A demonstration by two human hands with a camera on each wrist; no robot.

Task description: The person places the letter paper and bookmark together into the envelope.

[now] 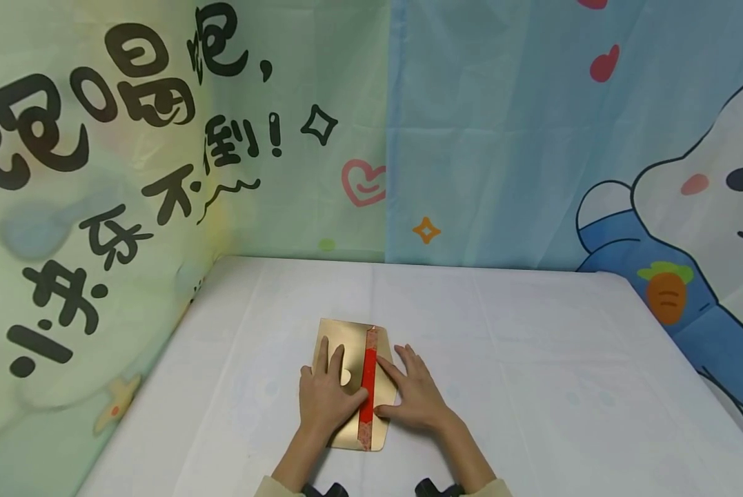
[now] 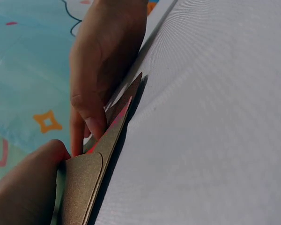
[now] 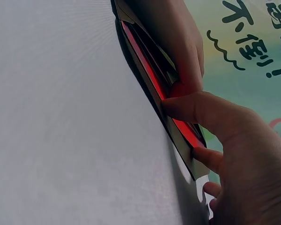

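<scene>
A gold paper envelope (image 1: 350, 333) lies lengthwise on the white table. Along its right part runs an opening with a red lining (image 1: 368, 373). My left hand (image 1: 328, 400) rests on the broad gold side with its fingers stretched forward. Its thumb reaches to the red lining. From the right, my right hand (image 1: 419, 395) touches the narrower gold flap (image 1: 383, 393), thumb and index finger spread along the edge of the opening. In the right wrist view, the red lining (image 3: 189, 133) shows between two gold edges that stand slightly apart. The left fingertips are hidden there.
The white cloth-covered table (image 1: 501, 359) extends on both sides of the envelope. A printed curtain (image 1: 483, 138) with a cartoon rabbit hangs along its back and right, and another with large lettering (image 1: 48, 290) hangs at the left.
</scene>
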